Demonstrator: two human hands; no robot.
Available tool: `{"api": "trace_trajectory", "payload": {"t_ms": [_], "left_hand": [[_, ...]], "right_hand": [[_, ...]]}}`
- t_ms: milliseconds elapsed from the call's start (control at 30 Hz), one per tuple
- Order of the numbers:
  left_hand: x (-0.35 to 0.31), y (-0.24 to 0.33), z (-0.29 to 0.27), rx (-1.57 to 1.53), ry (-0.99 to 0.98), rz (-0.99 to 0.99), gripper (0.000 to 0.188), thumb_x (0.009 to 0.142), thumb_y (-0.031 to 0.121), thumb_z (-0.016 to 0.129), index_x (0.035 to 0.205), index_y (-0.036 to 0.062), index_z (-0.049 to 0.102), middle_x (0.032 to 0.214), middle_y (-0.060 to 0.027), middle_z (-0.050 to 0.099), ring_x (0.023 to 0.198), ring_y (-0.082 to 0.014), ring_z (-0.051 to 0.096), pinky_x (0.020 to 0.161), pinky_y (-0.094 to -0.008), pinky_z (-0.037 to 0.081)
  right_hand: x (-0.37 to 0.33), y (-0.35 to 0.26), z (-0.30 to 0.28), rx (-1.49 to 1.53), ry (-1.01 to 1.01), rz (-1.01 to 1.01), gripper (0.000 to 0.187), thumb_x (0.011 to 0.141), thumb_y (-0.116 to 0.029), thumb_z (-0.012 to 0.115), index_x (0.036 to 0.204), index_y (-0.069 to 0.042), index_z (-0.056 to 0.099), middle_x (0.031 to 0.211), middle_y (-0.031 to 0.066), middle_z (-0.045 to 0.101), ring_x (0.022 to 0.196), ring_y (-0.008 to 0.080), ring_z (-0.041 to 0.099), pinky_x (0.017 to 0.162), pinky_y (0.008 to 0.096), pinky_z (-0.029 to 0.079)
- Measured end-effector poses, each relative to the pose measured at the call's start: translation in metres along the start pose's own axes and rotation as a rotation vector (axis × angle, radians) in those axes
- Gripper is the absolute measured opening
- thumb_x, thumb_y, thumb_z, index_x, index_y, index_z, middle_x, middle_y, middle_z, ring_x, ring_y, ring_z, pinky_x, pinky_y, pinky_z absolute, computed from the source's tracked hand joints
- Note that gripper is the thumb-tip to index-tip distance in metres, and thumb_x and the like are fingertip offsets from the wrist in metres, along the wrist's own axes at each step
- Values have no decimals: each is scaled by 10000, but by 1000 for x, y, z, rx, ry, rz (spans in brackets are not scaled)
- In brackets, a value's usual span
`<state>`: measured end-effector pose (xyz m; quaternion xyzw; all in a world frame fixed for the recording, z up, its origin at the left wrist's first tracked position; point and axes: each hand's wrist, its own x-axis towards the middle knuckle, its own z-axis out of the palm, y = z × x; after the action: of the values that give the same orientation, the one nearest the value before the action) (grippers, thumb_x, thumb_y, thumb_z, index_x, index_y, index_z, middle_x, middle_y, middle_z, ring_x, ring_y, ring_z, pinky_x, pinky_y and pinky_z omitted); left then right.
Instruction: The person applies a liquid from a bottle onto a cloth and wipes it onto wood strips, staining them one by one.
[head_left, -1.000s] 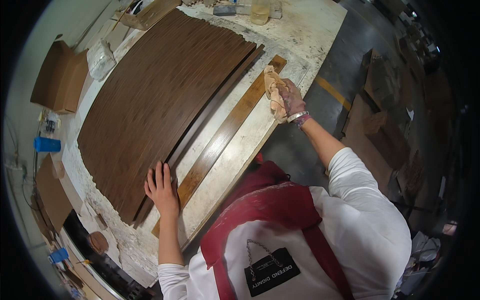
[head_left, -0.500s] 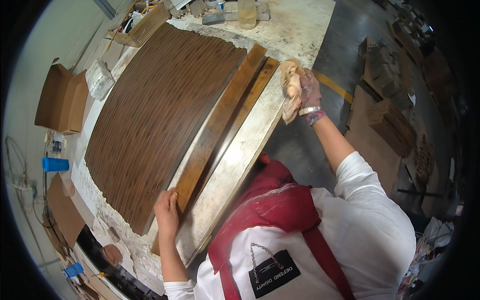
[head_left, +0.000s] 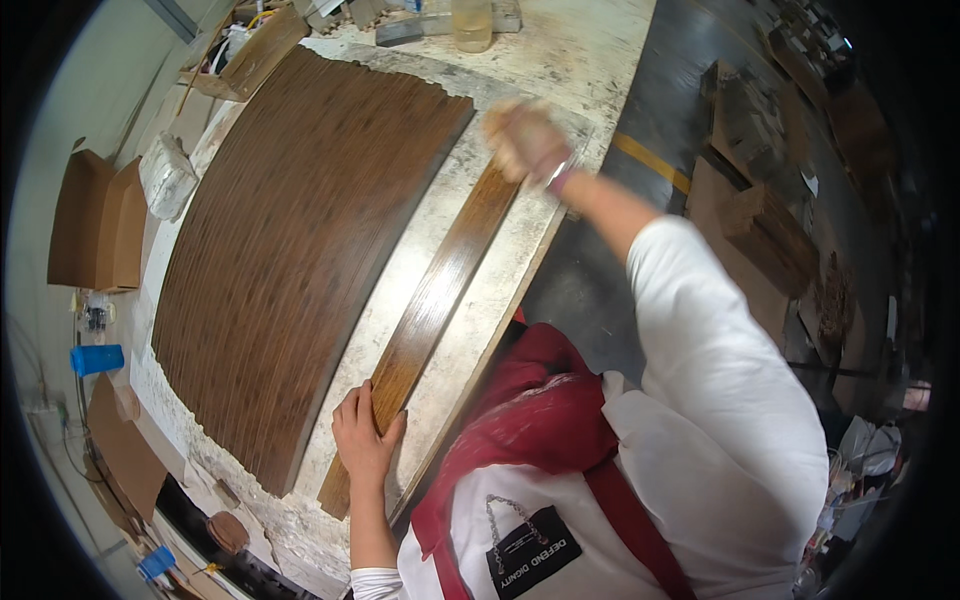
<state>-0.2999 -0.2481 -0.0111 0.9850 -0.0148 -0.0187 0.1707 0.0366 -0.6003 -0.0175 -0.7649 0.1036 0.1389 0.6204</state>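
Pale glare streaks the wooden strip (head_left: 436, 303) at centre; blur smears the right hand (head_left: 533, 142) above; dim right side, black curved corners.

Standing at a bench (head_left: 500, 265), resting the left hand (head_left: 365, 432) across the near end of a single wooden strip (head_left: 430, 310), and holding a cloth (head_left: 503, 130) in the right hand (head_left: 540, 150) over its far end. On the same bench, having a broad row of strips (head_left: 290, 270) just left. Facing a jar (head_left: 472, 25) toward the far end, with an open tray (head_left: 265, 62) at far left. Beyond the row's left side, having a wrapped block (head_left: 167, 178), then a cardboard box (head_left: 95, 215), and nearer, a small container (head_left: 97, 359). Off to the right, having stacked boards (head_left: 770, 240) well apart from the bench.
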Motion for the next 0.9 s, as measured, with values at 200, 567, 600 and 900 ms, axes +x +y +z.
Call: {"api": "trace_trajectory", "payload": {"t_ms": [200, 567, 600, 900], "left_hand": [[-8, -5, 7, -27, 89, -14, 670, 699, 306, 784, 1295, 94, 563, 1169, -150, 555, 1063, -343, 525, 926, -438, 434], [-49, -16, -16, -41, 187, -117, 830, 684, 449, 786, 1348, 61, 473, 1293, -142, 514, 1223, -314, 466, 1000, -439, 374], [-82, -36, -24, 1, 197, -184, 881, 662, 446, 806, 1370, 62, 447, 1323, -148, 498, 1257, -325, 444, 1021, -447, 358], [-191, -111, -2, -527, 421, -555, 874, 633, 117, 844, 1401, 92, 427, 1213, -138, 537, 1117, -289, 538, 949, -365, 457]], "right_hand": [[15, -51, -59, -886, 407, -440, 322, 941, -273, 455, 1148, -64, 587, 1156, 183, 620, 1062, 348, 590, 910, 406, 466], [-189, 28, 207, -534, -548, -1304, 237, 850, -92, 680, 1083, -59, 645, 977, 141, 669, 840, 282, 668, 743, 346, 540], [-188, 29, 201, -598, -518, -1010, 225, 902, -166, 629, 1105, -71, 629, 1032, 153, 667, 913, 279, 669, 825, 358, 544], [-261, 31, 291, -639, -972, -1349, 83, 798, -75, 612, 879, -79, 627, 815, 112, 613, 776, 290, 615, 644, 413, 487]]}}
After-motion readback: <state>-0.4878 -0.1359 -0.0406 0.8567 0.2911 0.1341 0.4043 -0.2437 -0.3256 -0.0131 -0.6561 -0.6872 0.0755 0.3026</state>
